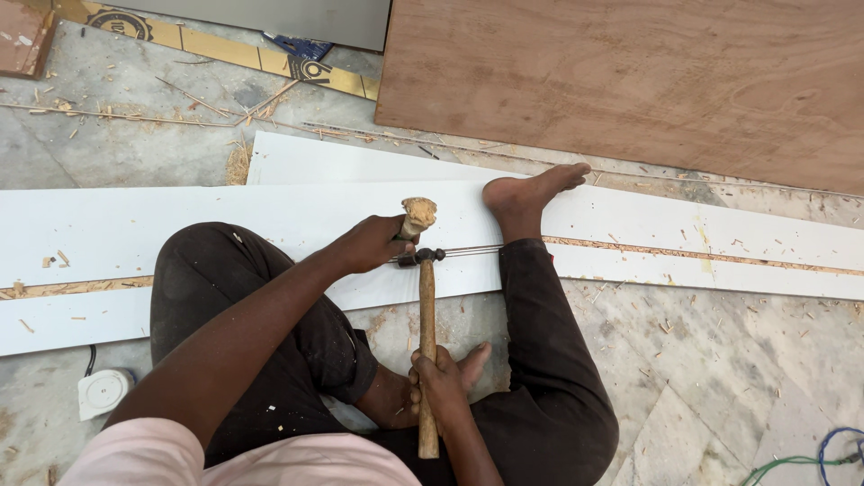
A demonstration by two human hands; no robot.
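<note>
- Head view: my left hand (371, 243) is closed around a wooden-handled chisel (416, 218), tip down on the white board (225, 225) on the floor.
- My right hand (439, 382) grips the hammer (427, 315) low on its handle; its head rests at the chisel.
- My foot (522, 193) pins the board.
- A ragged groove runs along the board, chips scattered; work looks partway.

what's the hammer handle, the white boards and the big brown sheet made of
The long brown hammer handle looks like bare wood, matte and worn; its small dark head looks like metal. The flat white boards seem laminate-faced, smooth with a crumbly tan core at the seam. The large brown sheet looks like plywood, with visible grain.
</note>
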